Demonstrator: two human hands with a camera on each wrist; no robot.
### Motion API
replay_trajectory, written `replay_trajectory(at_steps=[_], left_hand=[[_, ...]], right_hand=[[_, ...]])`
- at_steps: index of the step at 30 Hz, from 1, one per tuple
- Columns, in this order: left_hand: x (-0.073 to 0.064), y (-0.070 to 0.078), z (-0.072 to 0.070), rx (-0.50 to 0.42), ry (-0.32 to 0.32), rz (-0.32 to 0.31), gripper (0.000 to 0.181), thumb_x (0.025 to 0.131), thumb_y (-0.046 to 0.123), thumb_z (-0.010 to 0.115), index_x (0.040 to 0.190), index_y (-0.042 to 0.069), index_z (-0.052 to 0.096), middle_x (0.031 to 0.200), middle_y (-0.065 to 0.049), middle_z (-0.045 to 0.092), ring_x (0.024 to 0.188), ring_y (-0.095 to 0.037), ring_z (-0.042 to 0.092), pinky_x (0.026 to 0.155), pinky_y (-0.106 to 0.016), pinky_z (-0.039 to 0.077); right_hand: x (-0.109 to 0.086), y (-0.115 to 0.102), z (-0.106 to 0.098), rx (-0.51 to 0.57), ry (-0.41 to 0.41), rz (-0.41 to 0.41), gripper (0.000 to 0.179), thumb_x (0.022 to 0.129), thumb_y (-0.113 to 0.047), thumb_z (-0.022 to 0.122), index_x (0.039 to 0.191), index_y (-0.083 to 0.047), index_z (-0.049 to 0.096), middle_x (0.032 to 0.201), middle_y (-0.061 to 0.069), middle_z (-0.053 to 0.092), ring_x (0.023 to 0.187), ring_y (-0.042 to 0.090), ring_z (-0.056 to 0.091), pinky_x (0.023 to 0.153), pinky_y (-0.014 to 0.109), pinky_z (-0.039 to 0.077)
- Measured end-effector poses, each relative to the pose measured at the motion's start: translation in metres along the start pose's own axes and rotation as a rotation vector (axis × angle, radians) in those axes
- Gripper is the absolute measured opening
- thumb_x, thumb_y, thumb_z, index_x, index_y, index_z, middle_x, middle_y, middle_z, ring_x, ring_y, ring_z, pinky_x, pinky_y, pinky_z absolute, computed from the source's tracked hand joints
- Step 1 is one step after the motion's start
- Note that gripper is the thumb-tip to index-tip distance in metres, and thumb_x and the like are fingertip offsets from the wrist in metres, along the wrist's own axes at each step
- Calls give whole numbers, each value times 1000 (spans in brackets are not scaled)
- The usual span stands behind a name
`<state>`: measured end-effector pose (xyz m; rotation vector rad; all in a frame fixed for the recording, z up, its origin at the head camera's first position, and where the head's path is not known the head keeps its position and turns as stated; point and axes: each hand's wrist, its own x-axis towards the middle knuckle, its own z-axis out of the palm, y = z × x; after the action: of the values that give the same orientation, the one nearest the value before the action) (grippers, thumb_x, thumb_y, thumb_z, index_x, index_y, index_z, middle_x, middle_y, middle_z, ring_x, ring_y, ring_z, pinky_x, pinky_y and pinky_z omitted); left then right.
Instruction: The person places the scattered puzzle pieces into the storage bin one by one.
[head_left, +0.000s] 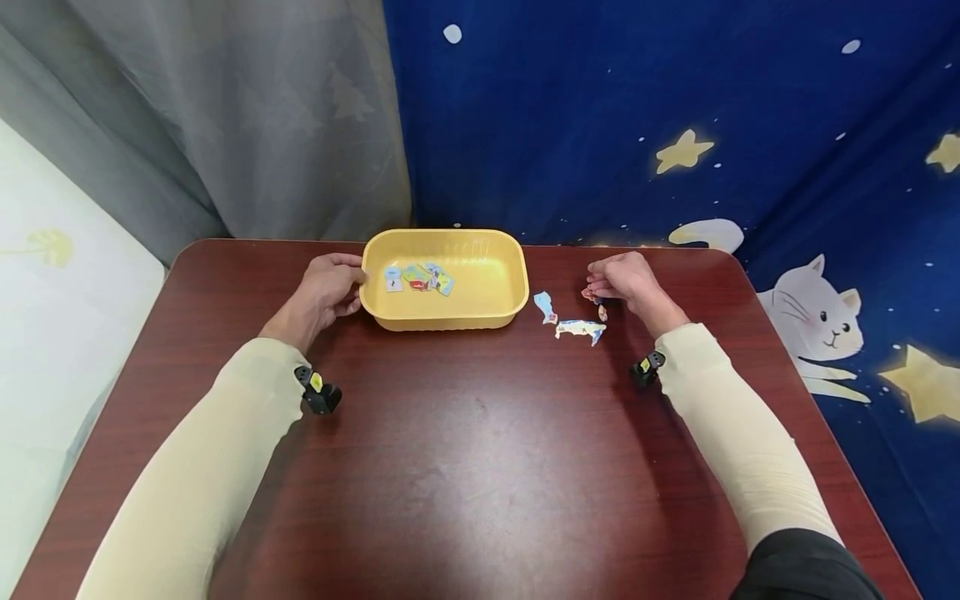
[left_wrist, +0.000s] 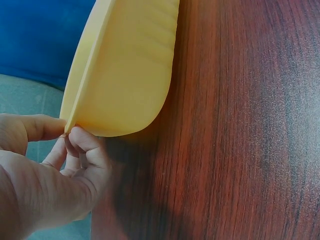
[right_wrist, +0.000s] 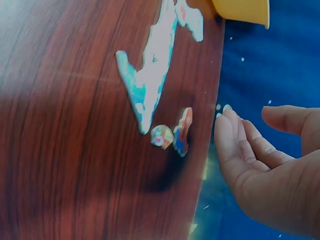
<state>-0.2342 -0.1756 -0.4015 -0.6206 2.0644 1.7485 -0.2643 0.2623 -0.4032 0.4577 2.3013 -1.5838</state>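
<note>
My left hand (head_left: 326,287) pinches the left end of a yellow plastic basin (head_left: 450,322); in the left wrist view thumb and finger grip its rim (left_wrist: 82,95). Nothing is held in my right hand (head_left: 628,277), which hovers over the far right of the table, fingers loosely bent and thumb apart. Close by it lie a small red-and-blue cutout piece (right_wrist: 184,132) and a small round piece (right_wrist: 161,136). A long white-and-blue cutout (head_left: 579,328) and a light blue one (head_left: 545,307) lie between that hand and the basin.
Several colourful flat pieces (head_left: 442,282) lie in the left half of the basin. The dark red wooden table (head_left: 480,450) ends at a blue starry curtain (head_left: 540,125) and a grey curtain (head_left: 300,125) behind it.
</note>
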Motion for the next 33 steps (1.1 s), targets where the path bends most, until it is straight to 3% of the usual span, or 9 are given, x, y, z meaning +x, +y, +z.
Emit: replay_trajectory(at_steps=[5,13,20,27,33], left_hand=[[1,0,1,-7,4,-3,42,98,14,54,138,10,43,85,-3,53,57,-10,51,52,-19,50],[1,0,1,-7,10,-11,41,98,14,54,138,11,43,90,-5,53,57,-10,51,53,-19,50],[1,0,0,-15,5,-1,42,97,12,54,137,10,43,84,-3,54,56,-9,51,51,-19,50],[1,0,0,-16,8,1,42,97,12,54,138,9,43,86,-5,54,56,-10,51,51,-19,49],[2,-1,1,-45,2,26,43,94,7,54,136,6,43,75,-2,55,54,-9,50,47,-19,47]], right_hand=[[4,8,-3,-40,39,4,37,94,-9,58,125,12,56,80,3,68,67,8,66,80,29,58],[6,17,-7,-117,103,29,26,89,-8,65,110,7,67,69,-4,64,62,6,59,70,23,56],[8,22,-7,-183,133,54,17,86,-11,69,99,2,71,75,-1,63,64,9,57,68,23,55],[10,27,-6,-215,130,60,11,82,-12,74,87,-2,71,71,0,62,63,9,59,68,25,56],[13,29,-4,-289,134,61,6,76,-11,75,75,-6,72,55,-4,54,52,8,49,54,27,43]])
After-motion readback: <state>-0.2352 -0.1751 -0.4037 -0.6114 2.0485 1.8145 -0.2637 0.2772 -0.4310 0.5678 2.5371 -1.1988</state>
